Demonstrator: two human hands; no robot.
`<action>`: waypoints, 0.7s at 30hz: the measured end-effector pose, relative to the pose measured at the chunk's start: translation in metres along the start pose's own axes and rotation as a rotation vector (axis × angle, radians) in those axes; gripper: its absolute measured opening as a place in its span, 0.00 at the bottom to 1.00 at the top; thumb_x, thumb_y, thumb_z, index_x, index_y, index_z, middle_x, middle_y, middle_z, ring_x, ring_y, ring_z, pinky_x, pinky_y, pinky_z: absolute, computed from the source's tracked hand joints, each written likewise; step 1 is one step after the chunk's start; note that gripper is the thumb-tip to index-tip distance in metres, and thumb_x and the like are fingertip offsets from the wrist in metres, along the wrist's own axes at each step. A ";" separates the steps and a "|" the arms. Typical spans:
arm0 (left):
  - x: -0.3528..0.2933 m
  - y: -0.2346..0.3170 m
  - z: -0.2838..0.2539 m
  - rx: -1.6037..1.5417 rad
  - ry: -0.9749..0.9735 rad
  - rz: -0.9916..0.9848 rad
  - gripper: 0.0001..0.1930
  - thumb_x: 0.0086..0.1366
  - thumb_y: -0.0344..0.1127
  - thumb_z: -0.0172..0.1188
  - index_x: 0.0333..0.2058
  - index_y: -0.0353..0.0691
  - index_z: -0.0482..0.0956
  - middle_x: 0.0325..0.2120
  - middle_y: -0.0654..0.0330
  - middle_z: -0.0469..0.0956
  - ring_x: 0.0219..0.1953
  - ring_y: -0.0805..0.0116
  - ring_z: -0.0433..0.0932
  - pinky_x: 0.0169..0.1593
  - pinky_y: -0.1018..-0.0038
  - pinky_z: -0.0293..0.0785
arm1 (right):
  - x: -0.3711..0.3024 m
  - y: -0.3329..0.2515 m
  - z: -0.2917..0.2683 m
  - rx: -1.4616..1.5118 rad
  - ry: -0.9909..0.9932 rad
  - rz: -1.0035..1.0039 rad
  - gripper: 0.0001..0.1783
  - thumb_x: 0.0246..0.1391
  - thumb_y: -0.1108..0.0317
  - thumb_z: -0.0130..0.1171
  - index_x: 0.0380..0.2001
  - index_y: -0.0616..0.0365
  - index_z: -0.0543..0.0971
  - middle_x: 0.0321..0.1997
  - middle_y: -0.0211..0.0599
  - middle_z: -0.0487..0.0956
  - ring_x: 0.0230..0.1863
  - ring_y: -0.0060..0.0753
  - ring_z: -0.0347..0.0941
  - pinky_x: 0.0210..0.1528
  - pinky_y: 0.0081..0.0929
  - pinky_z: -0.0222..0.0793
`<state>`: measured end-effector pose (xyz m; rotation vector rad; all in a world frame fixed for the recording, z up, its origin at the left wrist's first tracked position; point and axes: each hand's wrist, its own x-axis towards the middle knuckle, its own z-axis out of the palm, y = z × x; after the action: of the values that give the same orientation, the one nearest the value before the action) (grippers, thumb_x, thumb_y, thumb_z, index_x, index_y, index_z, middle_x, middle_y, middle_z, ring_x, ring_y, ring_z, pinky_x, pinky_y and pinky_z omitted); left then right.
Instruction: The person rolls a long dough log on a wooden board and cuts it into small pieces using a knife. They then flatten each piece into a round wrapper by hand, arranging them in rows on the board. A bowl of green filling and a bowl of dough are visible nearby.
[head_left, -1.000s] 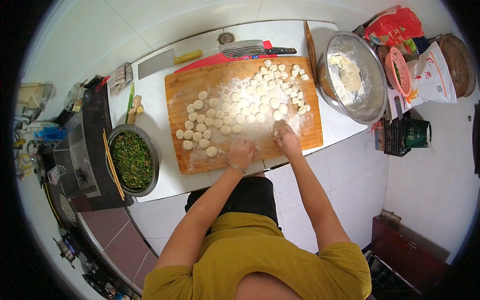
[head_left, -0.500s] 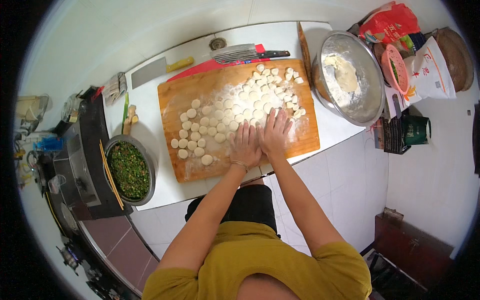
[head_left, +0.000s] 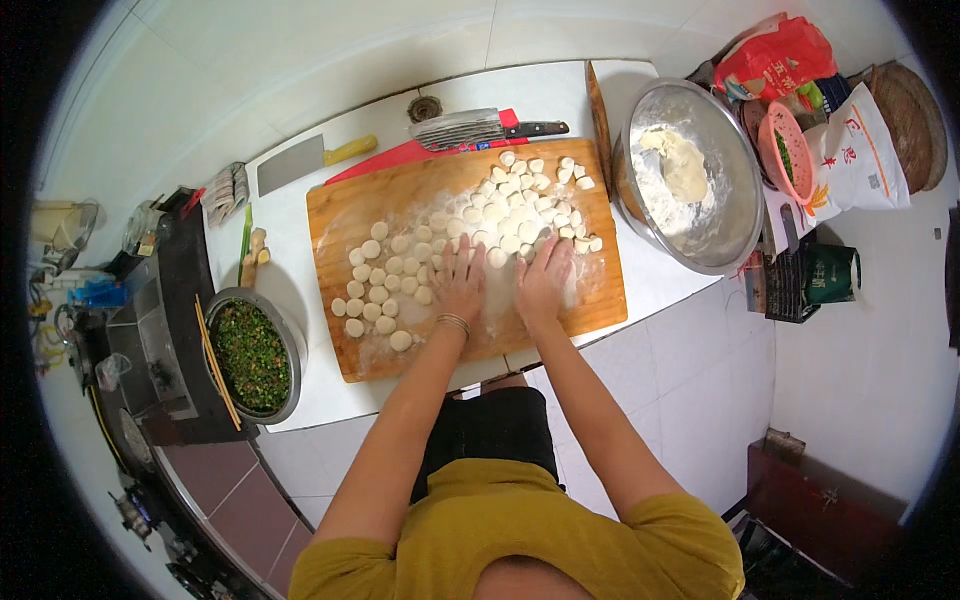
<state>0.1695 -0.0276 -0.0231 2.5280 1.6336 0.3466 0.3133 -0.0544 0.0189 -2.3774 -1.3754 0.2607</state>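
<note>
Many small round dough pieces [head_left: 379,276] lie over a floured wooden board [head_left: 590,300], flattened discs at the left and smaller lumps toward the far right. My left hand [head_left: 460,292] rests palm down near the board's middle, fingers spread among the dough discs. Beside it, my right hand [head_left: 543,285] lies palm down with its fingers apart, the tips touching or close to the nearest pieces. A floury strip of board shows between the two hands. Neither hand grips anything; what lies under the palms is hidden.
Behind the board lie a cleaver [head_left: 292,165] with a yellow handle and a black-handled knife [head_left: 535,129]. A metal bowl [head_left: 735,215] with dough and flour stands right. A bowl of chopped green filling [head_left: 252,355] with chopsticks [head_left: 217,365] across it stands left, near ginger [head_left: 259,242].
My hands have moved apart: they were side by side, nearly touching, and now a gap lies between them. My left hand has shifted leftward. The whole view has tilted slightly.
</note>
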 end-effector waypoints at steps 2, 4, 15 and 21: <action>0.015 0.001 -0.010 -0.048 -0.075 -0.132 0.32 0.65 0.47 0.49 0.66 0.55 0.53 0.69 0.65 0.44 0.70 0.60 0.42 0.65 0.41 0.37 | 0.026 -0.010 -0.028 0.011 0.061 -0.059 0.40 0.56 0.60 0.52 0.65 0.71 0.51 0.67 0.71 0.48 0.69 0.67 0.44 0.69 0.55 0.39; 0.026 0.006 -0.025 -0.095 -0.150 -0.204 0.34 0.65 0.50 0.49 0.67 0.56 0.51 0.70 0.63 0.43 0.70 0.58 0.41 0.65 0.41 0.34 | 0.067 -0.013 -0.053 0.069 0.187 -0.134 0.37 0.55 0.64 0.53 0.63 0.71 0.54 0.64 0.71 0.54 0.65 0.68 0.51 0.67 0.56 0.44; 0.010 0.052 -0.028 -0.109 -0.255 -0.371 0.39 0.62 0.56 0.50 0.68 0.52 0.47 0.70 0.52 0.38 0.70 0.48 0.36 0.64 0.37 0.28 | 0.304 0.086 0.050 -0.661 -0.036 0.089 0.29 0.58 0.69 0.48 0.62 0.65 0.58 0.55 0.59 0.69 0.54 0.53 0.70 0.53 0.39 0.71; 0.035 0.038 -0.007 -0.134 -0.046 -0.419 0.38 0.63 0.51 0.51 0.68 0.46 0.47 0.69 0.49 0.38 0.70 0.49 0.38 0.64 0.38 0.30 | 0.316 0.042 0.016 -0.414 -0.001 0.354 0.26 0.58 0.67 0.50 0.58 0.67 0.65 0.50 0.50 0.73 0.48 0.45 0.74 0.43 0.36 0.76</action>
<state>0.2150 -0.0117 -0.0036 2.0150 1.9851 0.3361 0.5002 0.2028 -0.0041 -2.9630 -1.0805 0.0725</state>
